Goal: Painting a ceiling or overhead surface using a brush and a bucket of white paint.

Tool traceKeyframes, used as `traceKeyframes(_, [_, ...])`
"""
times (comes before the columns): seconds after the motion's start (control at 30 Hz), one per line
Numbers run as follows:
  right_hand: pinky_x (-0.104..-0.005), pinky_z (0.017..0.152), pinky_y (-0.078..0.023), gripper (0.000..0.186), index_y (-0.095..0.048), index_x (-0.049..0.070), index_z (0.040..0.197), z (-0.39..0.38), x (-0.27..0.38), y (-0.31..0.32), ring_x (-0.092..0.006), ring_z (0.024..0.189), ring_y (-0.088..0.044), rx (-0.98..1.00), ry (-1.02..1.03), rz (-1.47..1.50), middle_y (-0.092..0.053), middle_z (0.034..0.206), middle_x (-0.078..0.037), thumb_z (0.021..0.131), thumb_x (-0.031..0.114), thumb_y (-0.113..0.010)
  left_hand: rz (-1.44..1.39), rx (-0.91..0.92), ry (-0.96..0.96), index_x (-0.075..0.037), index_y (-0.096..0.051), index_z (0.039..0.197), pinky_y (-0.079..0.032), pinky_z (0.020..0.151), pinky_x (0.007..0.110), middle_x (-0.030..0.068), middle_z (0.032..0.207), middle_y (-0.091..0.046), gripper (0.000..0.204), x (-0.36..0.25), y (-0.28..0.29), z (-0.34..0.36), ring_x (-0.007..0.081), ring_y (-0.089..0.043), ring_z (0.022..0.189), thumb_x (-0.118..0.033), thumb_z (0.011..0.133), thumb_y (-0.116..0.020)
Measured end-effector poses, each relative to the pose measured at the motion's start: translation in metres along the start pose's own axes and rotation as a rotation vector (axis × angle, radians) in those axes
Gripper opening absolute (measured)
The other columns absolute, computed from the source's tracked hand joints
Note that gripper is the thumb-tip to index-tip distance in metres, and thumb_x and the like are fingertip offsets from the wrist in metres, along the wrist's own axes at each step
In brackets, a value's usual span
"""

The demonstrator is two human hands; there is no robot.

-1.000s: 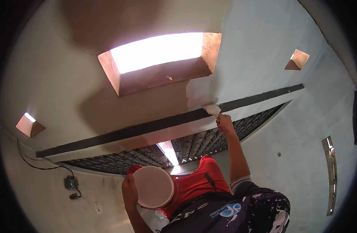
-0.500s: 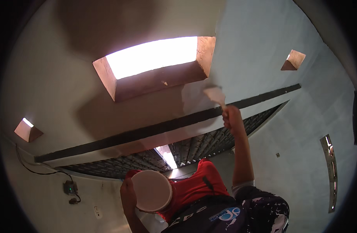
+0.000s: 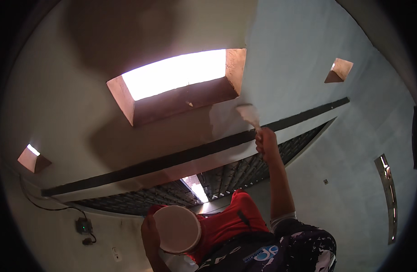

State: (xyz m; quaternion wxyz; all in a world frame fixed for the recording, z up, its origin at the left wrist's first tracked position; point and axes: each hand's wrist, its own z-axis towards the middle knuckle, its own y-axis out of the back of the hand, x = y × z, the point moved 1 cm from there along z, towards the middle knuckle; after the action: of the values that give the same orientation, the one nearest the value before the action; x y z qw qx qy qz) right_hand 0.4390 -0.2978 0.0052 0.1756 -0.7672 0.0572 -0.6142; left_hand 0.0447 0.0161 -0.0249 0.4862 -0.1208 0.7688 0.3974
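Note:
My right hand [image 3: 267, 145] is closed round the handle of a wide, pale paint brush [image 3: 248, 114], whose blurred head is against or very near the wall just above a dark horizontal band [image 3: 195, 151]. Around it, pale grey-white paint [image 3: 281, 77] meets a beige surface [image 3: 58, 113]; a lighter patch lies left of the brush. Low in the picture, my left hand [image 3: 150, 231] grips the side of a round bucket [image 3: 176, 229] with pale contents. The bucket is beside red cloth [image 3: 235, 213] and dark patterned clothing.
A bright recessed opening [image 3: 172, 72] is above the brush, with small openings [image 3: 338, 70] either side. Below the band runs dark latticework [image 3: 127, 204]. A wired box [image 3: 83, 226] is on the left wall [image 3: 45, 235]; a narrow slotted opening [image 3: 385, 195] is at the right.
My right hand and the brush rose from the dark band to the wall above it, then dropped slightly. My left hand still holds the bucket. The whole view has shifted a little.

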Motion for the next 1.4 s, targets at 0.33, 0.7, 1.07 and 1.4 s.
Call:
traceKeyframes(0.33, [-0.0275, 0.039, -0.033, 0.019, -0.053, 0.003, 0.092, 0.020, -0.087, 0.032, -0.0091, 0.047, -0.045, -0.133, -0.081, -0.291, -0.052, 0.067, -0.001, 0.093, 0.022, -0.058, -0.003, 0.053, 0.010, 0.005, -0.061, 0.125, -0.046, 0.095, 0.039, 0.0173, 0.115, -0.067, 0.056, -0.010, -0.003, 0.001, 0.0255, -0.062, 0.107, -0.043, 0.108, -0.038])
traceKeyframes(0.7, [-0.0258, 0.036, -0.026, 0.014, -0.048, 0.006, 0.085, -0.016, 0.061, -0.047, -0.0055, 0.043, -0.037, 0.006, 0.120, -0.045, -0.048, 0.065, 0.001, 0.094, 0.015, -0.055, 0.006, 0.052, -0.023, 0.005, -0.062, 0.115, -0.047, 0.089, 0.040, 0.0168, 0.105, -0.067, 0.054, -0.001, 0.001, 0.003, 0.0246, -0.062, 0.098, -0.043, 0.108, -0.039])
traceKeyframes(1.07, [-0.0242, 0.037, -0.027, 0.017, -0.053, 0.008, 0.084, 0.001, -0.044, 0.004, -0.0053, 0.044, -0.038, -0.120, -0.048, -0.194, -0.049, 0.065, 0.002, 0.095, 0.020, -0.054, 0.007, 0.047, -0.006, 0.005, -0.062, 0.120, -0.046, 0.094, 0.040, 0.0179, 0.111, -0.068, 0.056, -0.003, -0.003, 0.004, 0.0262, -0.063, 0.105, -0.044, 0.108, -0.038])
traceKeyframes(1.4, [-0.0234, 0.035, -0.022, 0.012, -0.052, 0.006, 0.085, -0.001, 0.093, -0.039, -0.0037, 0.043, -0.031, 0.074, 0.207, -0.024, -0.045, 0.066, 0.002, 0.094, 0.014, -0.052, 0.029, 0.045, -0.013, 0.004, -0.062, 0.124, -0.046, 0.095, 0.041, 0.0190, 0.114, -0.068, 0.055, 0.000, -0.002, 0.006, 0.0296, -0.064, 0.108, -0.042, 0.108, -0.038])
